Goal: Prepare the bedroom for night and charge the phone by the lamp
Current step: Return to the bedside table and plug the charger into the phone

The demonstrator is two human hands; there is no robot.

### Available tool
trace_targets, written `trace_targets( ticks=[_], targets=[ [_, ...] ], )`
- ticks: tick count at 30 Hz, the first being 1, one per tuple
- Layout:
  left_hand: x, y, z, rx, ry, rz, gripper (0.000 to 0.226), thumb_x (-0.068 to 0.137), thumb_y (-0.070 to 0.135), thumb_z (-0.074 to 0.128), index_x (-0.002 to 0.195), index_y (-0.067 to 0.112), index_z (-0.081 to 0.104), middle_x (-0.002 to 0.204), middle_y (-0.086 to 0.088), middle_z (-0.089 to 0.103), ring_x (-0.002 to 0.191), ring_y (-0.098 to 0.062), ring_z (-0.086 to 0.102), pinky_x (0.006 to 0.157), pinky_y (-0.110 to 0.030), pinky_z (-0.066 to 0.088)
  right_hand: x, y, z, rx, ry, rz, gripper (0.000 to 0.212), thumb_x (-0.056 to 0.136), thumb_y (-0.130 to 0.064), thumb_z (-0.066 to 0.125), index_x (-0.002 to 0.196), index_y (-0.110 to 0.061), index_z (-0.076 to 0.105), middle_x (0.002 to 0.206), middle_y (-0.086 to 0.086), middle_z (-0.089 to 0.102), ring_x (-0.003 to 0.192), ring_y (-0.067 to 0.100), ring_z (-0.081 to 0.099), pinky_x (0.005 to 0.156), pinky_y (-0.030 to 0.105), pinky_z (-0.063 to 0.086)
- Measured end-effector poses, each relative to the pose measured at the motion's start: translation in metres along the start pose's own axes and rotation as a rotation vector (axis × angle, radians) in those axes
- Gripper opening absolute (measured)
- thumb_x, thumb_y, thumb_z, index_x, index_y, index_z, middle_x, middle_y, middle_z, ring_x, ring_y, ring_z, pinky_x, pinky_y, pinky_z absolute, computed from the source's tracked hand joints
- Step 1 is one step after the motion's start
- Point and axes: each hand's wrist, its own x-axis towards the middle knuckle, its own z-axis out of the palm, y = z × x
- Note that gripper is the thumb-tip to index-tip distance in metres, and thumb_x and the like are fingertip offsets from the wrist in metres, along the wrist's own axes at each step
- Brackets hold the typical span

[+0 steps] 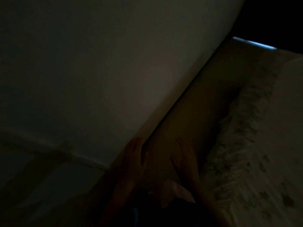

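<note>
The room is very dark. My left hand (pixel 133 154) lies with its fingers stretched out against the edge of a pale wall or panel (pixel 98 79), beside a thin dark gap (pixel 172 110). My right hand (pixel 184 158) rests with fingers apart on a smooth tan surface (pixel 205 95) just right of that gap. Neither hand holds anything that I can make out. No phone, lamp or charger shows in this view.
A light textured blanket with a fringed edge (pixel 246 145) fills the right side. A thin strip of bluish light (pixel 255 43) shows at the upper right. A pale folded shape (pixel 177 192) lies below my hands, too dim to identify.
</note>
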Motion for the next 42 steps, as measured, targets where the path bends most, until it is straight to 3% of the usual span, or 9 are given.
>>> trace_targets(
  ticks=[4, 9, 16, 23, 28, 32, 37, 40, 42],
  targets=[
    [0.060, 0.012, 0.019, -0.025, -0.108, 0.120, 0.056, 0.078, 0.028, 0.044, 0.131, 0.010, 0.038, 0.123, -0.027, 0.053, 0.116, -0.031, 0.044, 0.097, -0.034, 0.039, 0.036, 0.012, -0.017, 0.034, 0.158, 0.080, 0.057, 0.075, -0.035, 0.044, 0.124, -0.007, 0.047, 0.122, 0.022, 0.057, 0.110, 0.030, 0.052, 0.087, 0.033, 0.045],
    [0.151, 0.043, 0.056, -0.113, -0.175, 0.186, 0.064, 0.079, 0.039, 0.037, 0.137, 0.011, 0.030, 0.135, -0.020, 0.042, 0.122, -0.020, 0.032, 0.100, -0.035, 0.024, 0.109, 0.050, -0.045, 0.044, 0.251, 0.167, 0.059, 0.074, -0.034, 0.045, 0.124, -0.003, 0.050, 0.125, 0.022, 0.055, 0.118, 0.027, 0.046, 0.094, 0.049, 0.037],
    [0.301, 0.107, 0.103, -0.235, -0.217, 0.245, 0.069, 0.072, 0.051, 0.032, 0.131, 0.024, 0.010, 0.133, 0.001, 0.029, 0.120, -0.014, 0.029, 0.103, -0.030, 0.023, 0.241, 0.111, -0.119, -0.053, 0.308, 0.227, 0.054, 0.075, -0.027, 0.055, 0.123, -0.001, 0.052, 0.129, 0.017, 0.054, 0.116, 0.030, 0.052, 0.097, 0.035, 0.033],
    [0.424, 0.159, 0.166, -0.103, -0.311, 0.351, 0.060, 0.079, 0.044, 0.033, 0.134, 0.021, 0.025, 0.132, -0.016, 0.048, 0.117, -0.029, 0.046, 0.098, -0.034, 0.029, 0.328, 0.166, -0.169, -0.076, 0.304, 0.315, 0.057, 0.080, -0.011, 0.064, 0.133, -0.006, 0.043, 0.142, 0.012, 0.039, 0.128, 0.023, 0.036, 0.100, 0.026, 0.025],
    [0.533, 0.205, 0.221, -0.164, -0.337, 0.358, 0.052, 0.086, 0.043, 0.040, 0.134, 0.032, 0.023, 0.139, -0.003, 0.038, 0.124, -0.017, 0.037, 0.101, -0.024, 0.023, 0.421, 0.220, -0.207, -0.063, 0.403, 0.364, 0.062, 0.080, -0.046, 0.043, 0.129, -0.008, 0.049, 0.137, 0.009, 0.046, 0.123, 0.017, 0.041, 0.103, 0.037, 0.036],
    [0.653, 0.243, 0.258, -0.121, -0.402, 0.439, 0.057, 0.083, 0.048, 0.031, 0.136, 0.026, 0.023, 0.135, -0.014, 0.045, 0.121, -0.026, 0.043, 0.097, -0.028, 0.028, 0.519, 0.255, -0.261, -0.091, 0.453, 0.404, 0.062, 0.079, -0.045, 0.041, 0.128, -0.008, 0.049, 0.135, 0.015, 0.048, 0.122, 0.030, 0.046, 0.102, 0.039, 0.034],
    [0.768, 0.307, 0.281, -0.148, -0.423, 0.474, 0.060, 0.083, 0.045, 0.031, 0.135, 0.015, 0.031, 0.131, -0.017, 0.049, 0.118, -0.025, 0.044, 0.099, -0.033, 0.028, 0.619, 0.286, -0.331, -0.107, 0.585, 0.490, 0.052, 0.083, -0.026, 0.058, 0.131, -0.012, 0.045, 0.133, 0.013, 0.051, 0.119, 0.029, 0.049, 0.099, 0.034, 0.028],
    [0.816, 0.330, 0.303, -0.122, -0.460, 0.475, 0.060, 0.084, 0.044, 0.032, 0.134, 0.011, 0.038, 0.128, -0.017, 0.052, 0.115, -0.031, 0.049, 0.099, -0.029, 0.032, 0.660, 0.307, -0.356, -0.047, 0.599, 0.528, 0.047, 0.087, -0.026, 0.052, 0.132, -0.017, 0.042, 0.132, 0.013, 0.052, 0.119, 0.026, 0.049, 0.102, 0.020, 0.028],
    [0.846, 0.344, 0.319, -0.122, -0.485, 0.437, 0.060, 0.083, 0.042, 0.034, 0.132, 0.007, 0.042, 0.126, -0.020, 0.054, 0.115, -0.030, 0.050, 0.099, -0.019, 0.028, 0.687, 0.325, -0.370, -0.035, 0.594, 0.570, 0.045, 0.094, -0.042, 0.037, 0.129, -0.015, 0.045, 0.127, 0.016, 0.055, 0.116, 0.025, 0.051, 0.103, 0.014, 0.029]
  ],
)
